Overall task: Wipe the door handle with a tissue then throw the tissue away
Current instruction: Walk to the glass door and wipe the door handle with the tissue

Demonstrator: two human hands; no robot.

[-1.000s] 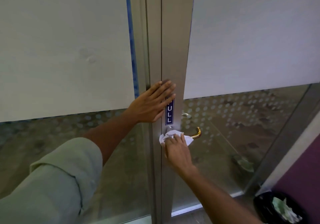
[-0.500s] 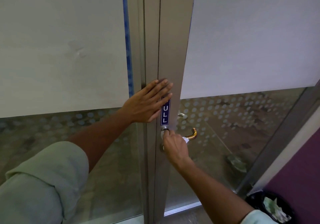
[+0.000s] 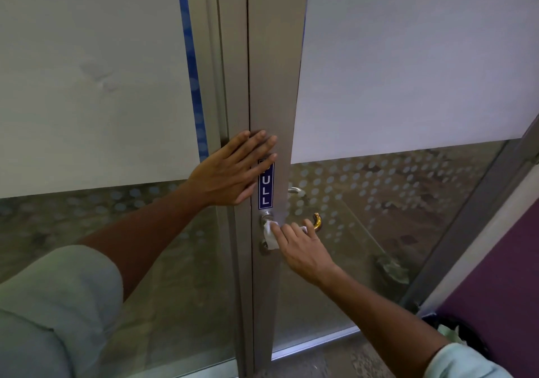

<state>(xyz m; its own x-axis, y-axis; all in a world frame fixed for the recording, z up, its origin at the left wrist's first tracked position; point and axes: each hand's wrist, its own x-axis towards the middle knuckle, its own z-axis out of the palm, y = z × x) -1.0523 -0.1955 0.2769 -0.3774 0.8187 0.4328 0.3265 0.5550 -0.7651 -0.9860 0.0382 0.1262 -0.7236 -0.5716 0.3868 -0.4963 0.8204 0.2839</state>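
A brass lever door handle (image 3: 316,220) sticks out to the right from the grey metal door frame (image 3: 274,85); only its curved tip shows. My right hand (image 3: 303,249) lies over the lever and presses a white tissue (image 3: 269,233) against the handle's round base, just under a blue PULL sign (image 3: 265,186). My left hand (image 3: 233,170) rests flat on the frame, fingers spread, covering the sign's top. A dark bin (image 3: 455,334) with crumpled paper inside sits at the lower right, partly hidden by my right sleeve.
Frosted glass panels (image 3: 408,56) fill both sides of the frame, with dotted clear glass below. A purple wall (image 3: 501,275) stands at the right. A second metal lever (image 3: 296,190) shows through the glass behind the door.
My right hand has slid along the handle with the tissue, from over the lever toward its base by the frame. The left hand stays flat on the frame. The view shifted slightly.
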